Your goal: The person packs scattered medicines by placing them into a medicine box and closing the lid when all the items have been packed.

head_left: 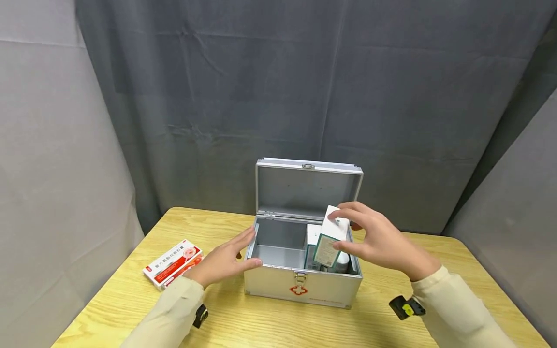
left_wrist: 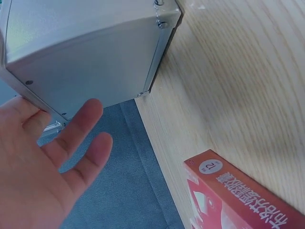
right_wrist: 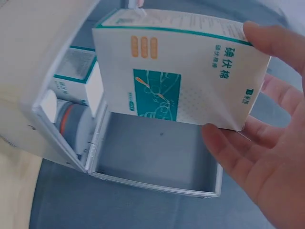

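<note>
My right hand [head_left: 380, 241] pinches a white and teal carton of iodophor cotton swabs [right_wrist: 190, 81] between thumb and fingers. The carton is tilted over the right end of an open silver first-aid case [head_left: 271, 282], its lower end near the case's contents. Inside that end are another white and teal carton [head_left: 312, 235] and a round white container [head_left: 342, 262], its orange-red band visible in the right wrist view. My left hand [head_left: 224, 258] is at the case's left wall with fingers extended; fingertips rest along the upper rim.
A red and white capsule box [head_left: 174, 263] lies on the wooden table [head_left: 217, 220], left of the case and beside my left forearm. The case's lid [head_left: 309, 191] stands raised at the back. Grey curtains [head_left: 304, 96] hang behind and at both sides.
</note>
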The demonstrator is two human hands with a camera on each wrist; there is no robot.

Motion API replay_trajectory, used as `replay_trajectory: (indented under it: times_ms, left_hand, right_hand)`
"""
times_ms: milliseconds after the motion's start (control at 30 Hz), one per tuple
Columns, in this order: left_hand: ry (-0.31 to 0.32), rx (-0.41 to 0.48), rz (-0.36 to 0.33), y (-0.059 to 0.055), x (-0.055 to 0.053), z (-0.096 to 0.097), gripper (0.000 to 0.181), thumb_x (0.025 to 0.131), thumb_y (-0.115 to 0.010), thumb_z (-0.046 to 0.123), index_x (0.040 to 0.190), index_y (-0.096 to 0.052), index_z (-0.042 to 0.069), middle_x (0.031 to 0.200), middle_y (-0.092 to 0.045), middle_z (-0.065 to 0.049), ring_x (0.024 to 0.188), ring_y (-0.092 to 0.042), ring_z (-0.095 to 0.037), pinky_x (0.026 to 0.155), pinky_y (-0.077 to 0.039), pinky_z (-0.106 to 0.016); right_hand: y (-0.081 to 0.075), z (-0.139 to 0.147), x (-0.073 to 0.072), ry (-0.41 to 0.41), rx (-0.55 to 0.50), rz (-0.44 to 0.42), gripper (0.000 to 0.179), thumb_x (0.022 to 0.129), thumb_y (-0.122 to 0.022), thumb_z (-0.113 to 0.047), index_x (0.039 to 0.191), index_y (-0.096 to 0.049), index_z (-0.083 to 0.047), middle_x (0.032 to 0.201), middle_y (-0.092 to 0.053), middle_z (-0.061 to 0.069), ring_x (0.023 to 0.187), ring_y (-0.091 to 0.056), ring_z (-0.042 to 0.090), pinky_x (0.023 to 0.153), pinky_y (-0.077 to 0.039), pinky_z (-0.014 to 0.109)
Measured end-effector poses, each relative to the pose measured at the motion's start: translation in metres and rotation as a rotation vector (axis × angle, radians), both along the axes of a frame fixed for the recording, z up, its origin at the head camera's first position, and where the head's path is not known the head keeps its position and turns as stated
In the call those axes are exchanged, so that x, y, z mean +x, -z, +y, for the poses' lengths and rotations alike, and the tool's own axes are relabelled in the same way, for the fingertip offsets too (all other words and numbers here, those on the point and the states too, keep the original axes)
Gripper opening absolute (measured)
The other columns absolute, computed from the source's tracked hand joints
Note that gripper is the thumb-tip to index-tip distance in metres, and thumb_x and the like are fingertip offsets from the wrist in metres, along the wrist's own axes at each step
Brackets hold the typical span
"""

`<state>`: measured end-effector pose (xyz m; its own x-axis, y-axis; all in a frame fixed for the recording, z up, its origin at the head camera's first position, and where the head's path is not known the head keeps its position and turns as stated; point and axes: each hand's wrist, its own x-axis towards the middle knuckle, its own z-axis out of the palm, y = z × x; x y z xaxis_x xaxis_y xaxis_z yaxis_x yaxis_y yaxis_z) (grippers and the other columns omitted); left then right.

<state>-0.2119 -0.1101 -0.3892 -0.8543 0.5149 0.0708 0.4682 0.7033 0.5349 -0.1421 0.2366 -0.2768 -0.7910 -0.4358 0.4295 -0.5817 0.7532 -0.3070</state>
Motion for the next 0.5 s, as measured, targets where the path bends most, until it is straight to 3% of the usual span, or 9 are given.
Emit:
replay_trajectory:
  times_ms: [233, 500]
  left_hand:
    - [0.015, -0.004, 0.014, -0.001, -0.002, 0.001, 0.088, 0.089, -0.060, 0.064, 0.158, -0.027, 0.020, 0.168, -0.018, 0.007, 0.151, -0.030, -0.029, 0.118, -0.032, -0.056]
    - [-0.001, -0.046, 0.029, 0.000, -0.001, 0.002, 0.087, 0.089, -0.060, 0.064, 0.157, -0.028, 0.021, 0.167, -0.021, 0.006, 0.149, -0.034, -0.027, 0.117, -0.036, -0.054]
  right_hand:
    - [0.003, -0.012, -0.015, -0.049, -0.036, 0.015, 0.050, 0.086, -0.077, -0.018, 0.133, -0.059, -0.016, 0.138, -0.054, 0.013, 0.123, -0.056, 0.032, 0.097, -0.050, 0.055]
    - [0.010, -0.034, -0.030, -0.109, -0.090, -0.169, 0.055, 0.090, -0.073, -0.020, 0.141, -0.053, -0.015, 0.147, -0.048, 0.012, 0.120, -0.058, 0.028, 0.098, -0.052, 0.049]
